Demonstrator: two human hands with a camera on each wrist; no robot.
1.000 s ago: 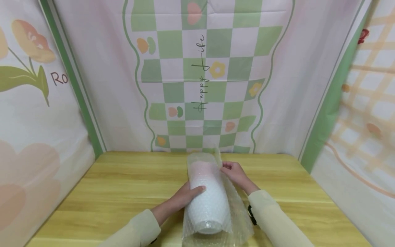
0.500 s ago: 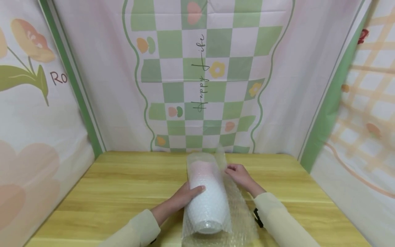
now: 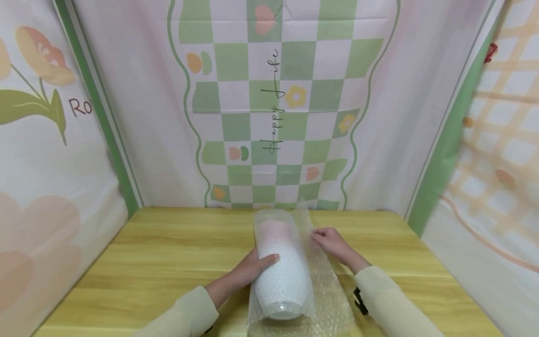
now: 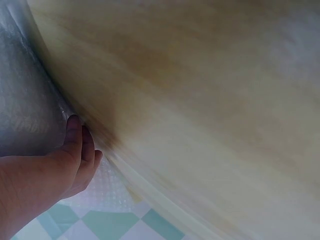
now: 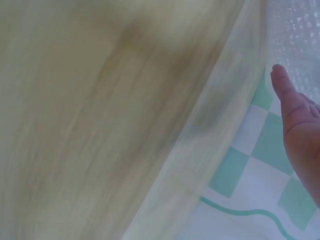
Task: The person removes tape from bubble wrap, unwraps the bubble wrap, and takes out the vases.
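A white vase (image 3: 283, 276) with a pink far end lies on the wooden table, covered in clear bubble wrap (image 3: 334, 299). My left hand (image 3: 251, 267) holds the vase from the left side, thumb across its top and the other fingers hidden beneath in the head view. In the left wrist view, the left hand (image 4: 75, 160) has its fingertips at the edge of the wrapped bundle. To the right of the vase, my right hand (image 3: 334, 243) pinches the loose edge of the bubble wrap. The right wrist view has the right hand (image 5: 297, 115) beside the wrap.
The yellowish wooden table (image 3: 177, 243) runs back to a hanging cloth (image 3: 236, 93) with green checks. Printed cloths enclose the left and right sides. Loose bubble wrap spreads rightward and towards the near table edge.
My right hand has moved right and slightly nearer, drawing the loose flap of bubble wrap out from the vase. The left hand and the vase stay in place.
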